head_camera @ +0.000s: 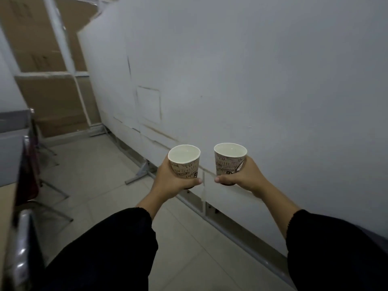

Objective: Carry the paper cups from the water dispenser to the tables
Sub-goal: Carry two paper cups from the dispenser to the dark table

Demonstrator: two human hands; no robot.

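Paper cup (184, 162) per hand, upright.

Open floor (100, 181) between wall (252, 80) and, seemingly, chairs (29, 171).

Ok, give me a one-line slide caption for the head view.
Left hand and right hand each carry a filled paper cup along a white partition wall.

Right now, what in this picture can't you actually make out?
- Cup bases: the left hand and right hand wrap the bottoms of the left cup and right cup.
- Printed cup lettering: too small and blurred to read.
- Water dispenser: nowhere in the head view.
- Table: cut off by the left edge; only a sliver shows.
- Chairs: dark, blurred, partly cropped.
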